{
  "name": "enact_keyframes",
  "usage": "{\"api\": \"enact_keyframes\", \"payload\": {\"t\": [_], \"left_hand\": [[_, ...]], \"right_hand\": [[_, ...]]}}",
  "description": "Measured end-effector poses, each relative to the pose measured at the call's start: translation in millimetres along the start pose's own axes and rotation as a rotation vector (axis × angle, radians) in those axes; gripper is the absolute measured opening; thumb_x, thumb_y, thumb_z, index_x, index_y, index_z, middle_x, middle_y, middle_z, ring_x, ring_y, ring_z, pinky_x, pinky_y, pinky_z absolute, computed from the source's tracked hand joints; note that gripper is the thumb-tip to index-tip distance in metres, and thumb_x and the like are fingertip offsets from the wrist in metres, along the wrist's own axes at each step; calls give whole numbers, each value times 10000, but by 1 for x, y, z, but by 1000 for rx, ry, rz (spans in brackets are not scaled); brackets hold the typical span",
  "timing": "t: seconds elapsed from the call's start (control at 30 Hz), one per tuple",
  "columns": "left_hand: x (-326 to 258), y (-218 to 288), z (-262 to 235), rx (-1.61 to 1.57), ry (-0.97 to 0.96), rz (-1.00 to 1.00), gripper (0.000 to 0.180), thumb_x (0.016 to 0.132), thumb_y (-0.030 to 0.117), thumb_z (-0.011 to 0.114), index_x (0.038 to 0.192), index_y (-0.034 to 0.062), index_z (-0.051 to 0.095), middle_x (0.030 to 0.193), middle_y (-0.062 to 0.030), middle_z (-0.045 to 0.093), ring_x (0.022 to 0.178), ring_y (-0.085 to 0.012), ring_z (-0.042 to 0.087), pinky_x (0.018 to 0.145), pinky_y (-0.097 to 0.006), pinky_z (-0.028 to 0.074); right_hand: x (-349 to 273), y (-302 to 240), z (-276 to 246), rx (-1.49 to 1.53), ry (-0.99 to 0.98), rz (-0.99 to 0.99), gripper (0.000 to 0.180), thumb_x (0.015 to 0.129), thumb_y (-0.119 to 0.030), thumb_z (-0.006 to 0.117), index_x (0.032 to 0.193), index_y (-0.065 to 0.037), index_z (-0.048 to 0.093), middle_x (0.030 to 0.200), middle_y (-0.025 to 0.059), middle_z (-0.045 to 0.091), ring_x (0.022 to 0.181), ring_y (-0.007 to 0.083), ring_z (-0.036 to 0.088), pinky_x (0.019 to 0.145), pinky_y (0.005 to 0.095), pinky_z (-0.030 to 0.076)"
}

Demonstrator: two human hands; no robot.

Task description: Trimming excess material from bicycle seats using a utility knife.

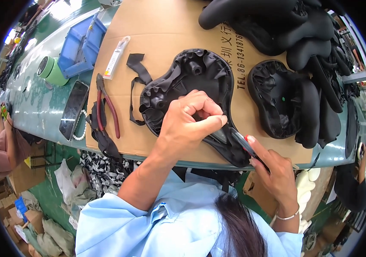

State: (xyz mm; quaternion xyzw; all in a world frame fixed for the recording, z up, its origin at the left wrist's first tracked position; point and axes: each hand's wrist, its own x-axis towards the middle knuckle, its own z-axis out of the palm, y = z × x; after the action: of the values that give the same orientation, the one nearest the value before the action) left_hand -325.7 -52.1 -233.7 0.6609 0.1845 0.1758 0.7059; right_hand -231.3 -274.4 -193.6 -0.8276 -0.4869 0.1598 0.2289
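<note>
An hourglass-shaped black padded cushion (219,70) lies hollow side up in front of me, its fabric gathered in folds inside the rim. Over its near half my left hand (193,118) is closed in a pinch between thumb and forefinger; whatever lies in the pinch is too small to make out. My right hand (273,169), at the cushion's near right edge, grips a small blade tool (239,140) with a grey blade and some red on it. The blade points toward the rim, close to my left fingertips. Much of the tool is hidden in my fingers.
Cardboard (157,25) covers the table. On its left lie red-handled pliers (108,107), black fabric strips (138,70) and a clear narrow packet (116,58). Further left are a phone (74,109), a green container (52,70) and a blue bin (78,53). Black cushions (277,98) pile up right.
</note>
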Motion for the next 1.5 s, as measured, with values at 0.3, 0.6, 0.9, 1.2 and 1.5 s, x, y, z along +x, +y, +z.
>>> {"api": "enact_keyframes", "payload": {"t": [0.3,0.6,0.9,1.2,1.5], "left_hand": [[9,0,-3,-900,148,110,101,851,145,715,879,58,673,816,-5,635,764,-90,572,772,-248,463],[3,14,-37,937,-501,576,166,736,158,711,872,63,699,835,-45,586,815,-234,570,691,-357,445],[7,9,-31,912,-415,524,119,808,150,631,797,34,657,756,-64,591,741,-263,590,625,-373,466],[1,10,-26,861,-331,371,109,800,146,635,775,43,654,744,-67,599,738,-261,603,622,-368,468],[40,8,-3,544,-684,47,151,721,120,703,751,-22,662,702,-78,619,631,-145,583,575,-281,450]], "right_hand": [[-73,-40,36,300,130,322,500,888,-63,617,1366,-28,475,1204,220,618,944,342,682,792,348,525],[-55,-9,46,216,477,61,486,850,6,650,1322,-26,535,957,116,658,696,192,602,641,274,503],[-14,-18,30,-257,232,-173,599,709,13,683,1260,-215,635,676,48,487,554,179,508,500,305,430],[-24,-18,-21,-488,-71,-134,672,693,-4,659,1310,-263,590,661,48,434,555,206,511,506,347,427],[-38,-38,30,967,250,484,587,958,-149,449,1497,-54,241,982,112,597,657,108,575,550,217,499]]}}
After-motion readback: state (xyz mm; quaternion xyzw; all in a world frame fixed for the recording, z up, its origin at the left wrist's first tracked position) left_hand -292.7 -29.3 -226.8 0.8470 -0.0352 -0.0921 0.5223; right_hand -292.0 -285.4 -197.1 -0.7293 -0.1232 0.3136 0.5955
